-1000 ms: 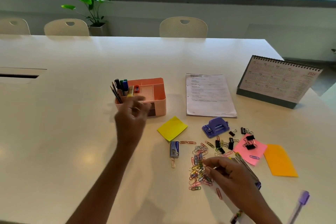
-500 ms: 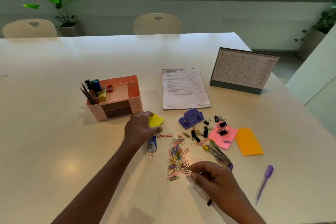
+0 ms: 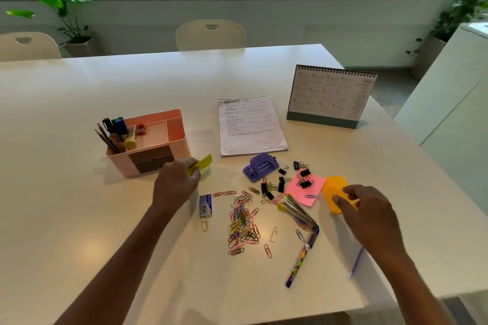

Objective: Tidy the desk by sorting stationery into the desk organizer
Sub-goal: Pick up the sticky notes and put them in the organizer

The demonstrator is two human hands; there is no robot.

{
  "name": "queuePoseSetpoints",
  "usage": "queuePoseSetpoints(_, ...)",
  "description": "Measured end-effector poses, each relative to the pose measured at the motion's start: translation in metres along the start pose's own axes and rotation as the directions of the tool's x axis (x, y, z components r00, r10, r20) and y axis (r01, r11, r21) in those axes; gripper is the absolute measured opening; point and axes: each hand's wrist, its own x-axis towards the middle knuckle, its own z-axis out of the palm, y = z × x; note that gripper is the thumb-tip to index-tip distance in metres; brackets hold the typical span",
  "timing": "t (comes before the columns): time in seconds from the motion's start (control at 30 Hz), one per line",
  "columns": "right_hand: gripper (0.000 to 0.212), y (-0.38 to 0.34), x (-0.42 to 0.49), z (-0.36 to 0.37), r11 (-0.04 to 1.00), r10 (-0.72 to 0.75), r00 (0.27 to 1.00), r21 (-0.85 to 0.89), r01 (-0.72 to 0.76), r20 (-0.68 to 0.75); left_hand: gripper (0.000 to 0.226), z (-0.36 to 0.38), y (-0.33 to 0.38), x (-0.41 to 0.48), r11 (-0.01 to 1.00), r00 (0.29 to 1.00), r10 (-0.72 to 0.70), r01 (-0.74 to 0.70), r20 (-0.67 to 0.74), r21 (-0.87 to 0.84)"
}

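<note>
A pink desk organizer (image 3: 174, 137) stands left of centre, with markers and pencils (image 3: 113, 129) upright in its left compartment. My left hand (image 3: 175, 183) holds a yellow sticky pad (image 3: 202, 164) lifted off the table, just right of the organizer's drawers. My right hand (image 3: 367, 214) touches an orange sticky pad (image 3: 334, 187) with its fingertips. Between the hands lie several coloured paper clips (image 3: 241, 221), a stapler (image 3: 297, 210), a pink sticky pad (image 3: 303, 190) with black binder clips (image 3: 303, 178), a purple hole punch (image 3: 260, 167) and a staple box (image 3: 205, 206).
A printed sheet (image 3: 249, 125) and a desk calendar (image 3: 330, 96) sit behind the clutter. A patterned pen (image 3: 299, 265) lies near the front edge of the white table (image 3: 66, 192). Chairs (image 3: 210, 34) and plants line the far side; a white cabinet (image 3: 454, 113) stands right.
My left hand has lifted the yellow sticky pad off the table. My right hand left the paper clips and moved right onto the orange pad. The camera view shifted.
</note>
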Motion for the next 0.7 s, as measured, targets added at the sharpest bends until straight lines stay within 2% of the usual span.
queuePoseSetpoints(0.1, 0.061, 0.011, 0.012, 0.004, 0.936, 0.043, 0.999, -0.350, -0.049, -0.023, 0.026, -0.008, 0.007, -0.007, 0.995, 0.993, 0.043, -0.053, -0.113, -0.081)
queuePoseSetpoints(0.2, 0.081, 0.011, 0.015, 0.009, 0.864, 0.129, 0.991, -0.494, -0.098, 0.030, 0.025, -0.012, 0.015, -0.014, 0.984, 0.967, 0.114, -0.142, -0.226, -0.111)
queuePoseSetpoints(0.3, 0.081, 0.011, 0.016, 0.014, 0.871, 0.145, 0.989, -0.479, -0.110, 0.037, 0.027, -0.014, 0.024, -0.024, 0.991, 0.934, 0.116, -0.131, -0.338, -0.021)
queuePoseSetpoints(0.4, 0.076, 0.008, 0.019, 0.015, 0.881, 0.154, 0.987, -0.457, -0.120, 0.037, 0.028, -0.018, 0.031, -0.034, 0.992, 0.902, 0.102, -0.123, -0.420, -0.021)
queuePoseSetpoints(0.5, 0.071, 0.007, 0.023, 0.014, 0.898, 0.193, 0.978, -0.416, -0.142, 0.081, 0.030, -0.018, 0.035, -0.041, 0.982, 0.894, 0.085, -0.149, -0.440, -0.113)
queuePoseSetpoints(0.63, 0.064, 0.004, 0.025, 0.010, 0.948, 0.246, 0.961, -0.239, -0.211, 0.129, 0.030, -0.013, 0.036, -0.052, 0.952, 0.895, 0.054, -0.180, -0.444, -0.247)
queuePoseSetpoints(0.7, 0.052, 0.004, 0.026, 0.007, 0.951, 0.266, 0.957, -0.196, -0.240, 0.117, 0.028, -0.008, 0.036, -0.059, 0.939, 0.899, 0.031, -0.177, -0.438, -0.296)
